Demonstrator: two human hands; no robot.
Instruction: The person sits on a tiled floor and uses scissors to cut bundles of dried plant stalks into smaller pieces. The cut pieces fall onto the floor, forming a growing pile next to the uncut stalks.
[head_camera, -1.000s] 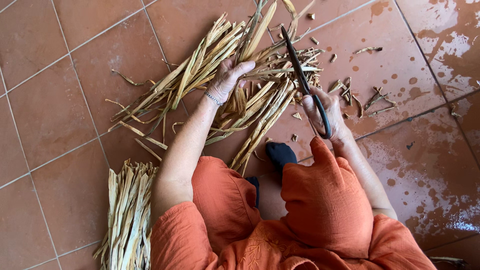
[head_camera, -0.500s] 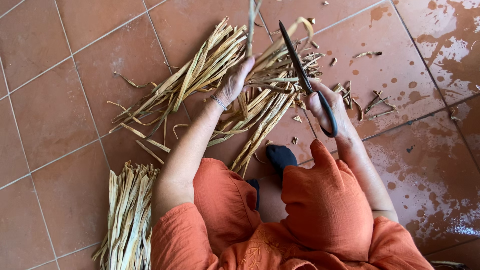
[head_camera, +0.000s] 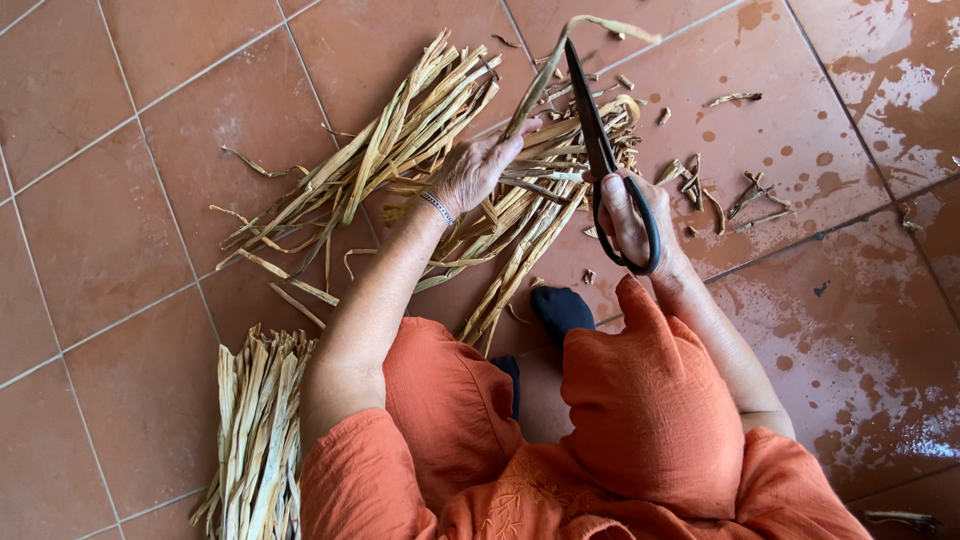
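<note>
Floor: terracotta tiles (head_camera: 110, 220) are seen all around, with pale wet-looking patches at the right.
Packages, labels, signs: nothing of that kind can be made out.
Loose leaves: a spread heap of dried straw-coloured leaf strips (head_camera: 400, 160) is laid on the tiles ahead of the knees, fanned from lower left to upper right.
Stacked bundle: a tidier pile of cut strips (head_camera: 255, 430) is set at the lower left, just beside the left elbow.
Clothing: orange garments (head_camera: 640, 430) are worn over folded legs; a dark sock (head_camera: 562, 310) is shown between the knees.
Scissors: large black shears (head_camera: 600, 150) are held upright, blades nearly shut, pointed away from the body.
Right hand: the right hand (head_camera: 632, 220) is closed through the shears' loop handles.
Left hand: the left hand (head_camera: 475, 170) is pinched around one long strip (head_camera: 545, 70), which is lifted and bent over beside the blades; a bracelet is worn at the wrist.
Offcuts: small trimmed scraps (head_camera: 735, 190) are scattered on the tiles right of the shears.
</note>
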